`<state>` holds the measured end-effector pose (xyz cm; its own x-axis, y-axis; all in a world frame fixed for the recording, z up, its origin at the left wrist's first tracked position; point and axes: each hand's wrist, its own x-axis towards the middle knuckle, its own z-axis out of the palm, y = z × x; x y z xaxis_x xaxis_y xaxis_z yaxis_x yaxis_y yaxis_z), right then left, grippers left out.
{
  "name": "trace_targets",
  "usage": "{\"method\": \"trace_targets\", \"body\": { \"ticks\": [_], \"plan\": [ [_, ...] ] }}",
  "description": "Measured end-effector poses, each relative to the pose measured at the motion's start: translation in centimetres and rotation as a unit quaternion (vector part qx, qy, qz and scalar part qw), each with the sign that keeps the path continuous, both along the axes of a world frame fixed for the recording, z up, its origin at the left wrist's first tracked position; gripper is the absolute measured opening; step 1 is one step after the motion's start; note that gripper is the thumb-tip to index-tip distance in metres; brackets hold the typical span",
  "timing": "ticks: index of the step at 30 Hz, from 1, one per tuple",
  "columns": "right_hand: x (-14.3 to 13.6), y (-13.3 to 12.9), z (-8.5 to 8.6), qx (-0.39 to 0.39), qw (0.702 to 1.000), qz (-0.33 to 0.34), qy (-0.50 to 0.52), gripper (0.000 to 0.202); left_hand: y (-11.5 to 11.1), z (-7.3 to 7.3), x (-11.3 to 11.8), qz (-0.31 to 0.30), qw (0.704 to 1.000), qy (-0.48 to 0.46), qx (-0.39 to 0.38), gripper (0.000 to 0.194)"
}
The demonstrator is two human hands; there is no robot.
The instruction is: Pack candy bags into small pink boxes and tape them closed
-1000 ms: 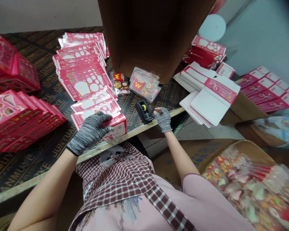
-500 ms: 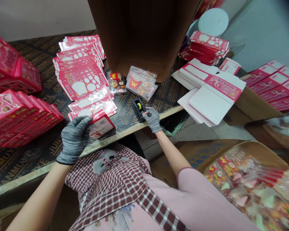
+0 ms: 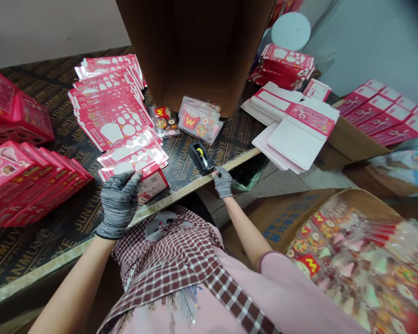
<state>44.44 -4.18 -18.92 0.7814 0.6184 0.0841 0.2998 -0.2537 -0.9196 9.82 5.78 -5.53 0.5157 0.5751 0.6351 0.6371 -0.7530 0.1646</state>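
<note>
Since a second ago, the left hand (image 3: 120,204) has drawn back from across the top of the pink box (image 3: 153,184) to its left end, and the right hand (image 3: 224,183) has come lower, to the near end of the black tape dispenser (image 3: 202,163); nearest is the checked apron (image 3: 181,260), with a brown carton (image 3: 285,218) of clear-bagged sweets (image 3: 362,269) to the right, below the counter (image 3: 179,169); the pink box lies at the counter's front edge, barcode label facing out, the gloved left hand pinching its left end between thumb and fingers; the right hand, gloved too, has its fingers curled in, their tips against the dispenser, though I cannot tell whether they pinch any tape; the dispenser stands just behind that same front edge; toward the counter's left end, a row of pink cartons (image 3: 28,185) leans together; behind the pink box, flat pink sleeves (image 3: 114,116) overlap in a fan toward the back edge; beside them lie clear packs (image 3: 197,121), before the mouth of a large open carton (image 3: 202,69); at the counter's right end, white-backed cards (image 3: 296,144) jut past the front edge; farther back sits a stack of pink pieces (image 3: 282,67), a pale round disc (image 3: 290,31) behind it.
</note>
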Motion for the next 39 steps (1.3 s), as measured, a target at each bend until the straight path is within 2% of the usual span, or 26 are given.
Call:
{"method": "trace_targets", "body": {
  "ticks": [2, 4, 5, 7, 8, 10, 12, 13, 15, 17, 19, 22, 25, 28, 29, 31, 32, 33, 35, 37, 39],
  "plan": [
    [-0.4, -0.4, 1.3, 0.015, 1.0, -0.019, -0.001, 0.024, -0.2, 0.2, 0.1, -0.007, 1.0, 0.002, 0.001, 0.031],
    [-1.6, -0.8, 3.4, 0.039, 0.999, -0.011, 0.008, 0.028, -0.4, 0.3, 0.2, -0.016, 1.0, 0.008, -0.006, 0.032],
    [-2.6, -0.9, 4.7, 0.051, 0.998, 0.016, 0.026, 0.031, -0.6, 0.3, 0.2, -0.019, 1.0, 0.011, -0.013, 0.033],
    [-5.1, -0.9, 7.8, 0.068, 0.98, 0.148, 0.118, 0.037, -0.9, 0.2, 0.1, -0.016, 0.999, 0.014, -0.026, 0.036],
    [-6.6, -0.8, 9.4, 0.069, 0.954, 0.231, 0.18, 0.041, -1.0, 0.1, 0.0, -0.012, 0.999, 0.013, -0.029, 0.037],
    [-9.6, -0.2, 12.0, 0.062, 0.877, 0.377, 0.29, 0.05, -1.2, -0.2, -0.2, -0.002, 1.0, 0.009, -0.03, 0.038],
    [-12.1, 0.6, 13.7, 0.054, 0.808, 0.461, 0.362, 0.056, -1.4, -0.4, -0.4, 0.003, 0.999, 0.005, -0.032, 0.036],
    [-13.1, 1.1, 14.0, 0.052, 0.784, 0.482, 0.388, 0.058, -1.5, -0.5, -0.4, 0.001, 0.999, 0.001, -0.034, 0.034],
    [-14.3, 1.9, 14.0, 0.047, 0.755, 0.497, 0.426, 0.059, -1.6, -0.6, -0.6, -0.018, 0.999, -0.01, -0.043, 0.033],
    [-14.8, 2.6, 13.4, 0.038, 0.74, 0.495, 0.453, 0.059, -1.6, -0.6, -0.8, -0.05, 0.997, -0.013, -0.049, 0.035],
    [-14.9, 3.0, 12.7, 0.026, 0.736, 0.487, 0.47, 0.059, -1.6, -0.4, -1.0, -0.071, 0.996, 0.007, -0.054, 0.038],
    [-15.0, 3.4, 12.2, 0.02, 0.738, 0.479, 0.475, 0.057, -1.5, 0.1, -0.9, -0.069, 0.994, 0.031, -0.077, 0.035],
    [-14.9, 3.8, 12.2, 0.01, 0.773, 0.484, 0.41, 0.053, -1.2, 0.4, 0.0, -0.032, 0.993, -0.005, -0.114, 0.028],
    [-13.9, 3.9, 12.0, -0.004, 0.832, 0.494, 0.252, 0.05, -0.8, 0.2, 1.4, 0.015, 0.994, -0.037, -0.105, 0.024],
    [-13.4, 3.9, 11.7, 0.005, 0.86, 0.476, 0.184, 0.048, -0.7, 0.1, 1.6, 0.02, 0.994, -0.038, -0.097, 0.022],
    [-12.0, 3.8, 10.7, 0.044, 0.916, 0.395, 0.051, 0.044, -0.6, 0.1, 1.6, 0.005, 0.994, -0.043, -0.097, 0.017],
    [-11.3, 3.7, 9.9, 0.063, 0.936, 0.346, -0.002, 0.044, -0.7, 0.2, 1.3, -0.01, 0.993, -0.057, -0.105, 0.016],
    [-10.6, 3.8, 8.9, 0.07, 0.942, 0.326, -0.036, 0.049, -0.9, 0.4, 0.8, -0.024, 0.99, -0.079, -0.118, 0.017],
    [-9.5, 4.0, 7.0, 0.059, 0.925, 0.373, -0.053, 0.063, -1.4, 1.0, -0.8, -0.039, 0.977, -0.143, -0.15, 0.02],
    [-9.4, 4.7, 5.6, 0.032, 0.89, 0.454, -0.033, 0.06, -2.2, 1.8, -2.9, -0.032, 0.963, -0.204, -0.173, 0.028],
    [-10.3, 5.9, 5.3, 0.028, 0.871, 0.489, -0.037, 0.05, -2.9, 2.3, -5.4, 0.01, 0.953, -0.253, -0.165, 0.035]
  ]
}}
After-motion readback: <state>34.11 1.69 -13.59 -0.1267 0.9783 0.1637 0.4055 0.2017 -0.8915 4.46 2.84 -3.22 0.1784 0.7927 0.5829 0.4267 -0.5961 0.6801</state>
